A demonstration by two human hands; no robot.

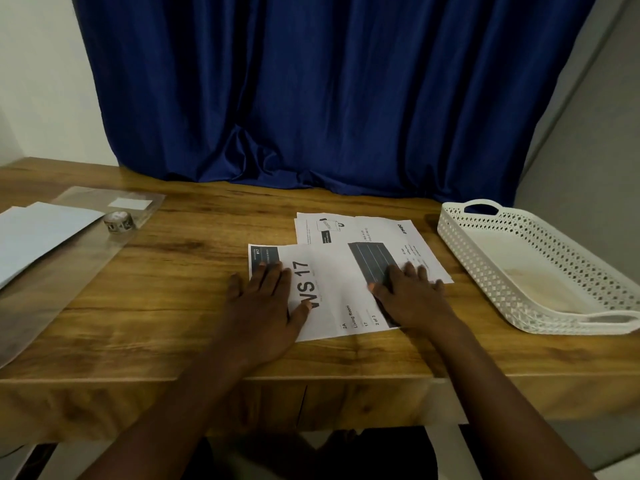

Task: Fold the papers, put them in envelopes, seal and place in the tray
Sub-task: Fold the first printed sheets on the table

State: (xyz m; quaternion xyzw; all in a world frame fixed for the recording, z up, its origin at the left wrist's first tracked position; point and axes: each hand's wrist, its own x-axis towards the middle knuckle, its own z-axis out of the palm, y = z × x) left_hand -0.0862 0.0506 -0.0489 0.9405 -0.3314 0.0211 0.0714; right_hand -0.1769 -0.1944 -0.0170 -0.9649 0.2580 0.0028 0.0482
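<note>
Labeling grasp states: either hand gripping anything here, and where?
Nothing gripped. Left hand and right hand lie flat, fingers straight, on the top printed sheet, at its left and right ends.

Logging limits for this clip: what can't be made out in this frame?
- Head view: the first letter of the big print on the top paper is covered by the left hand.
- Its dark printed block is partly hidden under the right hand.
- Small print on the rear papers is too small to read.
- The envelopes are cut off by the left edge.
</note>
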